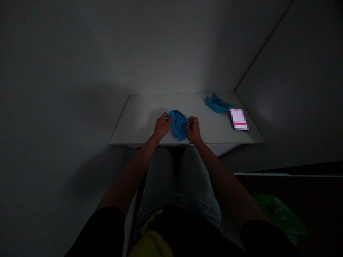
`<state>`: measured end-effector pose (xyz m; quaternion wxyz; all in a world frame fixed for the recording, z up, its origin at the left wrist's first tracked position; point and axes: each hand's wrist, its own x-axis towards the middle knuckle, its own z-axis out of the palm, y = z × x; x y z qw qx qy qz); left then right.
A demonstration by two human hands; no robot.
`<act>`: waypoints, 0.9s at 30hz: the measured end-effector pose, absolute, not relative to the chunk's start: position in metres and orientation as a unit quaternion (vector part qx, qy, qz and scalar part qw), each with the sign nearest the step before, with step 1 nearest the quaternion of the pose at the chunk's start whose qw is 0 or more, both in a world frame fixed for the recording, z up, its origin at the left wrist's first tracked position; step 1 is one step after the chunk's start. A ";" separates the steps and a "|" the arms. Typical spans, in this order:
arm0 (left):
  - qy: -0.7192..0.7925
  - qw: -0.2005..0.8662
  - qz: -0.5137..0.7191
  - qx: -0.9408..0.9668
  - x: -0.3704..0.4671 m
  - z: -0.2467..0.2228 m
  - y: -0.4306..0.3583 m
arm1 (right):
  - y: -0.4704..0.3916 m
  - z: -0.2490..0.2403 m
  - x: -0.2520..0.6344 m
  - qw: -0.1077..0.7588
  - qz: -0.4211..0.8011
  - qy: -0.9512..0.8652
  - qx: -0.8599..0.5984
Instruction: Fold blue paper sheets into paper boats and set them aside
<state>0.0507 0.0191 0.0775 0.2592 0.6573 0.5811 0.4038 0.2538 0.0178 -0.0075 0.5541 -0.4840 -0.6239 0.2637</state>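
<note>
A piece of blue folded paper [178, 125] is held just above the white table, with creases across it and a pointed corner hanging down. My left hand [162, 125] pinches its left edge, fingers closed. On the opposite side, my right hand [194, 129] grips the right edge between thumb and fingers. Farther back on the right lies a folded blue paper boat [217, 104], touched by neither hand.
A phone with a lit, pixelated screen [239, 119] rests near the right end of the white table [139, 114]. Walls border the table behind and at the right. Something green and shiny [281, 214] lies low at the right.
</note>
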 end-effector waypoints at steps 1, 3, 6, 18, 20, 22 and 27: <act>0.568 0.262 0.410 0.664 0.053 0.078 0.018 | 0.018 -0.008 0.254 0.554 0.241 -0.628 -0.490; 0.540 0.273 0.417 0.678 0.057 0.077 0.014 | 0.019 -0.010 0.254 0.545 0.212 -0.641 -0.497; 0.512 0.284 0.402 0.704 0.065 0.078 0.009 | 0.020 -0.011 0.254 0.531 0.206 -0.664 -0.484; 0.552 0.141 0.241 0.786 0.083 0.096 -0.009 | 0.021 -0.005 0.255 0.565 0.289 -0.607 -0.478; 0.576 0.149 0.253 0.763 0.081 0.094 -0.007 | 0.021 -0.002 0.255 0.569 0.297 -0.598 -0.479; 0.607 0.160 0.265 0.733 0.077 0.089 -0.004 | 0.021 -0.001 0.257 0.576 0.314 -0.581 -0.481; 0.637 0.188 0.313 0.679 0.063 0.075 0.002 | 0.020 0.000 0.268 0.613 0.391 -0.514 -0.455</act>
